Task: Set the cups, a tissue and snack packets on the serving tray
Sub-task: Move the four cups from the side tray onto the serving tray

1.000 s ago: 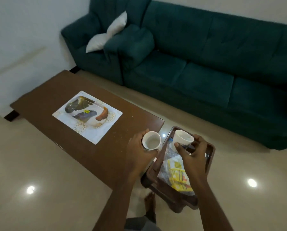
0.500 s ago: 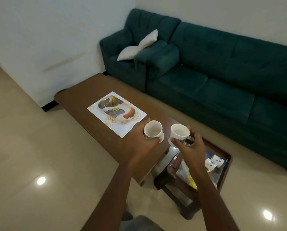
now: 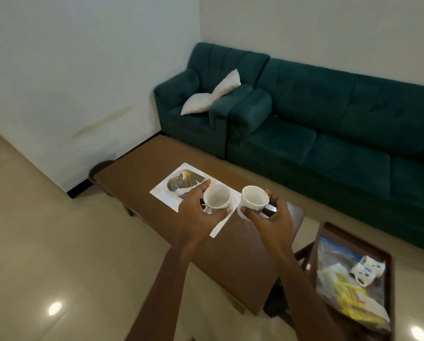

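My left hand (image 3: 198, 212) grips a white cup (image 3: 217, 198), held over the near corner of a white patterned serving tray (image 3: 164, 191) that lies on the brown coffee table (image 3: 233, 252). Just to its right, my right hand (image 3: 272, 217) holds a second white cup (image 3: 254, 200) above the table top. Both cups are upright and look empty inside. At the lower right, a dark wooden tray table (image 3: 388, 286) carries a clear bag of yellow snack packets (image 3: 348, 291) and a third cup with blue print (image 3: 367, 269) lying on its side.
A teal sofa (image 3: 329, 134) with a white cushion (image 3: 212, 96) runs behind the coffee table, along the white wall. A dark stool (image 3: 100, 168) stands at the table's far left end. Glossy beige floor tiles lie to the left.
Both hands have carried the cups leftward from above the dark tray table to over the coffee table, the left cup reaching the patterned tray. The view swung left too.
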